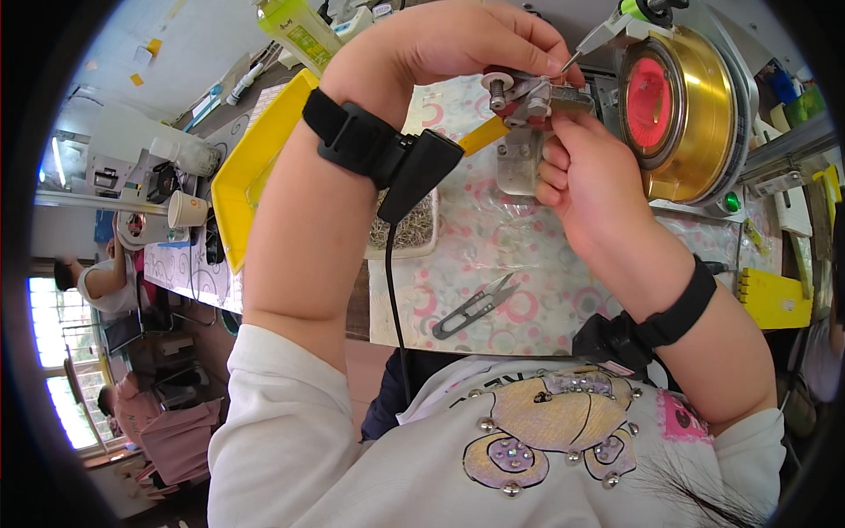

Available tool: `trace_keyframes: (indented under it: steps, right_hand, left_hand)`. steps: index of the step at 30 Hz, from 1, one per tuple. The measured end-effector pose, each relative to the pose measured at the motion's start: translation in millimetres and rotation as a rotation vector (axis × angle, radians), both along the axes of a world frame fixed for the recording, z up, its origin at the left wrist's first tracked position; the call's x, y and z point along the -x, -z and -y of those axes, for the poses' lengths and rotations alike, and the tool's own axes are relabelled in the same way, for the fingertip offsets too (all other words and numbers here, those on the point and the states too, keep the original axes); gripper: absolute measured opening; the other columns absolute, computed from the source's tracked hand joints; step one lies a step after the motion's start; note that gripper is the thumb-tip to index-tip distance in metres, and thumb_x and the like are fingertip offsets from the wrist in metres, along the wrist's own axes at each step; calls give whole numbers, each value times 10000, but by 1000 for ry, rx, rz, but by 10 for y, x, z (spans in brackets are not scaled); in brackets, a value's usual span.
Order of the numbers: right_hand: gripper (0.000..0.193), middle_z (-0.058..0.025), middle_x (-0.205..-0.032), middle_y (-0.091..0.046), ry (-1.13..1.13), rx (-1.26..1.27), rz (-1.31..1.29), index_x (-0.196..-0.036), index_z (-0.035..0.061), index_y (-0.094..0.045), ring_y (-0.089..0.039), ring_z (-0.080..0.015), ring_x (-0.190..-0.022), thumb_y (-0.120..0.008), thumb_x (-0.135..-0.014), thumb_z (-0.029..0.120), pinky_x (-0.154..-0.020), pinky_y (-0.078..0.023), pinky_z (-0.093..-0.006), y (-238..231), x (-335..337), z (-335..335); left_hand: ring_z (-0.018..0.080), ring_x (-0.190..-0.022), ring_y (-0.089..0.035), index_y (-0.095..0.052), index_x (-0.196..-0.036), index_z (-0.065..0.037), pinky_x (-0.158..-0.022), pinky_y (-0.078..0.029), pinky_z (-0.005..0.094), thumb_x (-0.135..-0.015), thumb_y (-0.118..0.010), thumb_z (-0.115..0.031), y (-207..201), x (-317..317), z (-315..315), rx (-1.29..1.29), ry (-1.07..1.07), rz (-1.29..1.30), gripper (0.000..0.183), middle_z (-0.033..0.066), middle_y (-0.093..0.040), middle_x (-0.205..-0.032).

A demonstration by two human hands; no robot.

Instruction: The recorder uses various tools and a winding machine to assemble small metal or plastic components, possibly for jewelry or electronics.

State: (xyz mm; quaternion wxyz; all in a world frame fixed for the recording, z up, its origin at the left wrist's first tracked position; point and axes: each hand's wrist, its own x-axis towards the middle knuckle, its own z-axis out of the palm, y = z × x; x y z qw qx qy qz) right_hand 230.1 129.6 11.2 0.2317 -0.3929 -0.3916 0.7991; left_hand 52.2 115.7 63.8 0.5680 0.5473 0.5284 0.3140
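Note:
A small metal clamp-like mechanism [530, 99] with a spring and a white disc stands at the far side of the table. Over its top reaches my left hand [515, 44], thumb and fingers pinched beside the tip of a thin pointed metal rod [576, 58]. My right hand [598, 167] is closed below and to the right, its thumb and forefinger at the mechanism's right end and the other fingers curled. Whatever sits between either set of fingertips is too small or hidden to make out. Just right of my hands is a large gold drum [695, 114] with a red centre.
Thread snips [475, 306] lie on the patterned table cover [546, 299]. A white tray [427, 248] holds many thin metal pieces. Further left are a yellow bin [231, 207], a paper cup [187, 209] and a green bottle [299, 35]. Another yellow bin [775, 299] stands right.

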Motion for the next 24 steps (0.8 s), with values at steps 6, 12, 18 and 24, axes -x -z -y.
trace_keyframes:
  steps: [6,12,18,24]
  right_hand:
    - [374,-20,-842,-481,-200,-178,47,-1272,77,-417,-466,-95,-641,-518,-929,191,-562,-385,-242,-84,-291,4]
    - [386,-28,-802,-532,-707,-333,246,-1265,56,-427,-476,-112,-609,-528,-899,121,-562,-409,-248,-371,-740,-138]
    - [326,-61,-718,-553,-826,-1429,468,-1136,69,-555,-498,-185,-584,-569,-810,71,-561,-427,-307,-214,-980,-230]
    - [362,-58,-751,-510,-966,-2078,494,-1075,93,-593,-542,-244,-674,-582,-714,105,-571,-449,-369,40,-1001,-319]
  left_hand:
    - [72,-740,-520,-643,-1002,-21,-675,-433,206,-946,-537,-202,-688,-432,321,-18,-315,-620,218,-11,-611,-822]
    - [272,-876,-583,-592,-769,-36,-751,-455,347,-682,-671,-24,-264,-674,804,-913,-139,-900,118,121,-623,-979]
    - [321,-1031,-587,-562,-695,-56,-817,-457,413,-636,-660,-56,189,-856,948,-1017,-206,-997,114,96,-643,-1026]
    - [293,-930,-601,-575,-733,-62,-775,-454,387,-629,-646,-75,386,-914,928,-1062,-310,-1081,127,71,-643,-957]
